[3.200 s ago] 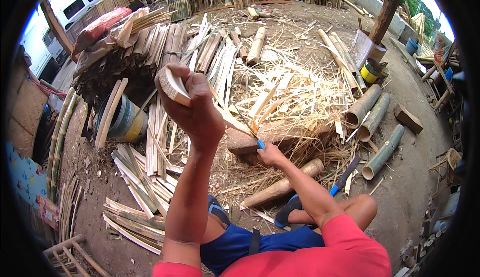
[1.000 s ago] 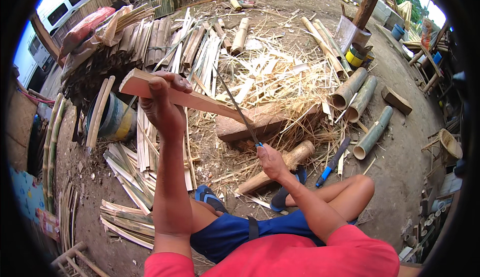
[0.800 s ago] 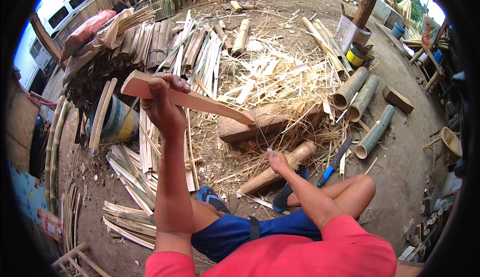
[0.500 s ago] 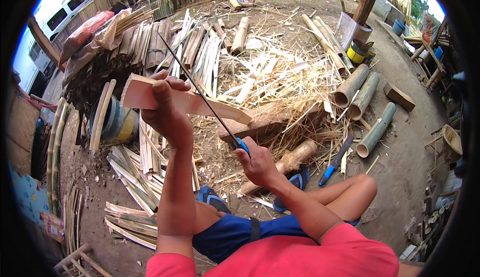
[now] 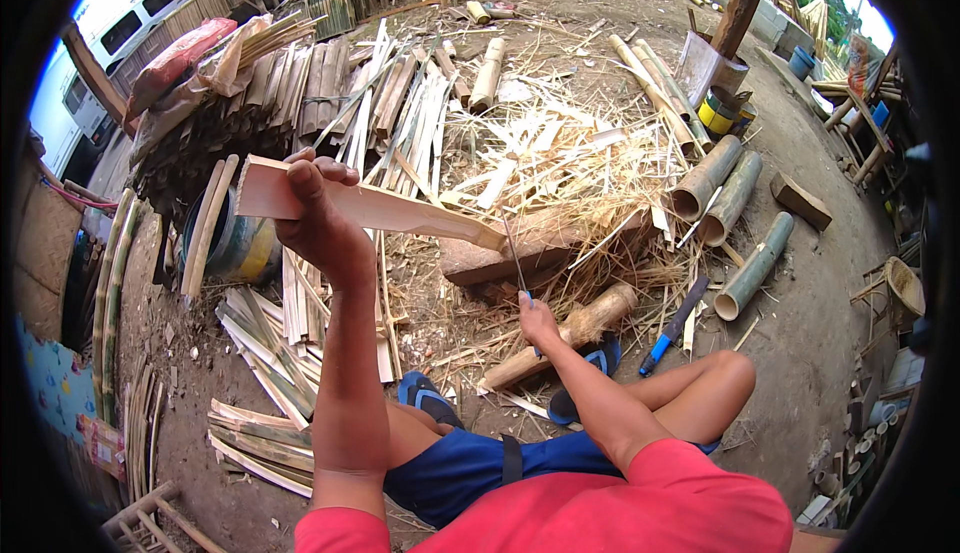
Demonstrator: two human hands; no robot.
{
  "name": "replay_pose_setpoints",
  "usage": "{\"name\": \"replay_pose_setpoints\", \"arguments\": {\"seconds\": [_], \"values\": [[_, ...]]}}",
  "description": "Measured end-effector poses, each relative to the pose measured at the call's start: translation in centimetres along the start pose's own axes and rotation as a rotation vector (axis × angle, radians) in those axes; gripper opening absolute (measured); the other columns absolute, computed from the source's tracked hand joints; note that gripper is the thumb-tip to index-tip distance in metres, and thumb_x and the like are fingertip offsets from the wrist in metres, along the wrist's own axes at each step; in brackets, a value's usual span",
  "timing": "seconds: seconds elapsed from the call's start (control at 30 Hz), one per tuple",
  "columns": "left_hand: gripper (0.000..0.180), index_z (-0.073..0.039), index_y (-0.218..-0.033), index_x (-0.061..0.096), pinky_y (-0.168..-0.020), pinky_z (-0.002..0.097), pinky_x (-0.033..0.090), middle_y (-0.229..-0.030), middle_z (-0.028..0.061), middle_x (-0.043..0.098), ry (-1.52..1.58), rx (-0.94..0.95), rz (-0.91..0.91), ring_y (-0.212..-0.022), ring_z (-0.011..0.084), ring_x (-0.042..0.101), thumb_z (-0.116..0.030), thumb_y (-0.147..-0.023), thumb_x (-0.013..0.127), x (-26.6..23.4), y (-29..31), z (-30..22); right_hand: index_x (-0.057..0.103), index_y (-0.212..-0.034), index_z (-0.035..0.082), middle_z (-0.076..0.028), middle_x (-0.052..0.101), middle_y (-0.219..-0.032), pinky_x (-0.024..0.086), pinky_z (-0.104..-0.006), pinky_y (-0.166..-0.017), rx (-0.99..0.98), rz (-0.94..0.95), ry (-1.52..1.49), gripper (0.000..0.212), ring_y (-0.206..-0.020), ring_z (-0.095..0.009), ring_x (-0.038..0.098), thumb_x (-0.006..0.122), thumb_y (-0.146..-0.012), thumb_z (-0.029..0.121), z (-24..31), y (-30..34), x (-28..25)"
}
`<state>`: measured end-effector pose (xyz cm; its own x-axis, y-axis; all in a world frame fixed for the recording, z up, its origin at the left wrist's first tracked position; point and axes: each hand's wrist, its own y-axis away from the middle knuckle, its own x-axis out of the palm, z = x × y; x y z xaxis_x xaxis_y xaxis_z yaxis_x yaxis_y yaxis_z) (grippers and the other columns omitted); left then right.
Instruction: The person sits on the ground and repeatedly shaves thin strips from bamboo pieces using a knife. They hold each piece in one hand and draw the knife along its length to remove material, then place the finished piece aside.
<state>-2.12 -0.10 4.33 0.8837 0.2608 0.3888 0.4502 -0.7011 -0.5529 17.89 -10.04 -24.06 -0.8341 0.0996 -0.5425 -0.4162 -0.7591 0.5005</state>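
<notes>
My left hand is closed around the wide end of a pale split bamboo slat, thumb across its face. The slat slants down to the right, and its narrower tip lies at a thick wooden block on the ground. In my right hand is a long knife with a blue handle, mostly hidden by my fingers. Its thin blade points up and away, close by the slat's tip; whether it touches cannot be made out. A log lies just beyond my sandalled feet.
Bamboo shavings heap behind the block. Bamboo tubes and a second blue-handled blade lie to the right. Split strips pile up at the left near a bucket. A wooden post stands at the back right.
My right hand has moved right and slightly down. The blade has swung from lying across the slat to its tip end. My left hand has shifted slightly left, still gripping the slat.
</notes>
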Motion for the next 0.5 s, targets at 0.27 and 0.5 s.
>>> {"name": "replay_pose_setpoints", "arguments": {"seconds": [0.27, 0.5], "values": [[0.054, -0.001, -0.110, 0.052, -0.075, 0.0361, 0.047, -0.079, 0.0048, 0.051, 0.143, -0.044, 0.071, -0.071, 0.0154, 0.051, -0.053, -0.099, 0.057, 0.3, 0.3, 0.8, 0.055, -0.095, 0.002, -0.030, 0.062, -0.083, 0.045, -0.0553, -0.073, -0.686, 0.028, -0.120, 0.050, -0.089, -0.053, 0.058, 0.042, -0.103, 0.050, 2.0, 3.8, -1.6], [0.063, -0.004, -0.115, 0.055, -0.074, 0.0329, 0.046, -0.080, 0.0061, 0.053, 0.289, -0.162, 0.024, -0.074, 0.0177, 0.053, -0.064, -0.096, 0.050, -1.4, -1.0, 0.9, 0.061, -0.093, 0.000, -0.029, 0.066, -0.089, 0.048, -0.0528, -0.080, -0.255, -0.064, 0.008, 0.055, -0.093, -0.048, 0.063, 0.047, -0.099, 0.053, -2.4, -2.6, -0.9]]}}
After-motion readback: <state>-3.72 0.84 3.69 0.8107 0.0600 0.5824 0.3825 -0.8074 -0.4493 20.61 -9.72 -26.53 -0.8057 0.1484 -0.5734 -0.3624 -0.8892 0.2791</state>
